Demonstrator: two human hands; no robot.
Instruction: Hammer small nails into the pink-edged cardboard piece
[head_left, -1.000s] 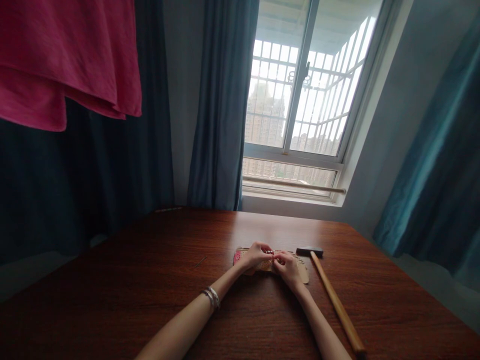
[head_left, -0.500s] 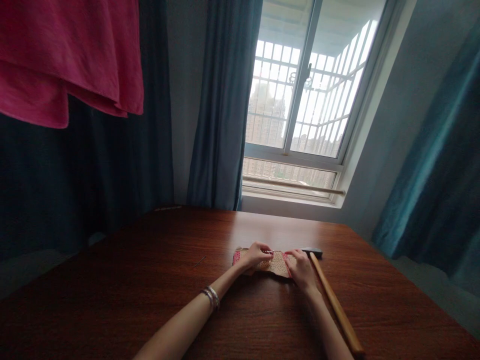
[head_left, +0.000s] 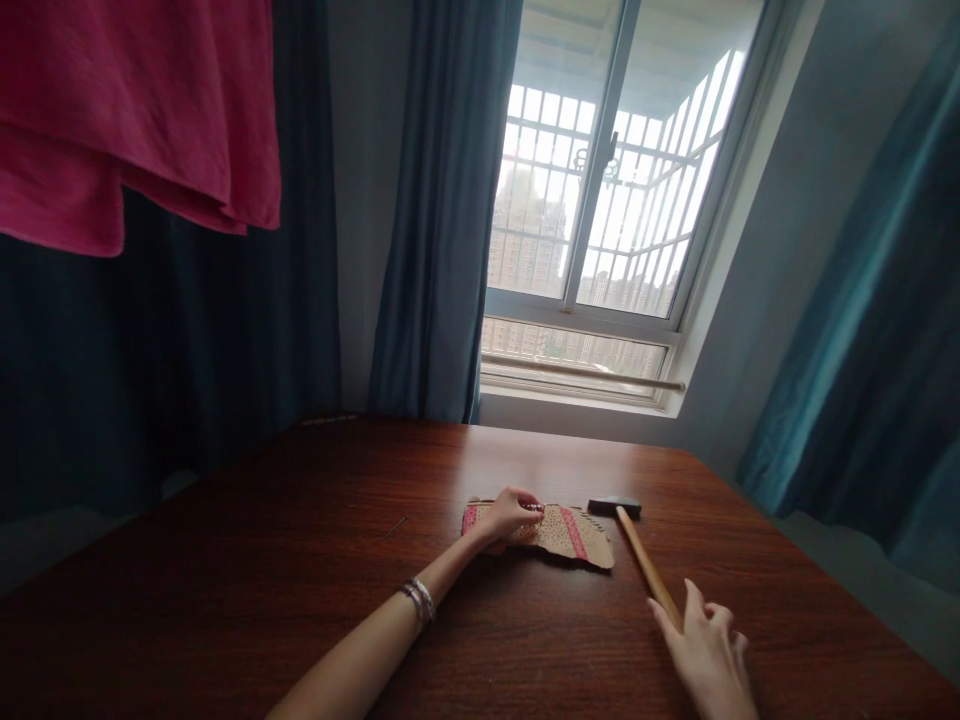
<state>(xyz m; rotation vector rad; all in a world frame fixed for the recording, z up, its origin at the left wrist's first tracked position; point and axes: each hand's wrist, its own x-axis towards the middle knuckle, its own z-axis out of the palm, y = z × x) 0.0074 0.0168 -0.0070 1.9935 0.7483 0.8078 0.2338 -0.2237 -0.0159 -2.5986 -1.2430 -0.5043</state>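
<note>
A tan cardboard piece [head_left: 564, 534] with rows of dots and two pink stripes lies flat on the wooden table [head_left: 300, 580]. My left hand [head_left: 507, 514] rests on its left part, fingers curled in a pinch at the upper edge; what they pinch is too small to name. A hammer [head_left: 634, 545] with a dark head and long wooden handle lies just right of the cardboard. My right hand [head_left: 705, 655] lies over the lower part of the handle, fingers apart and loosely stretched, not closed around it.
A thin dark pin-like item [head_left: 398, 524] lies on the table left of the cardboard. Behind the table are a barred window [head_left: 600, 200] and blue curtains [head_left: 439, 220]. A pink cloth [head_left: 135, 110] hangs at the upper left.
My right hand left the cardboard and drew back toward me, down to the hammer's handle. The right part of the cardboard is uncovered. My left hand stayed in place.
</note>
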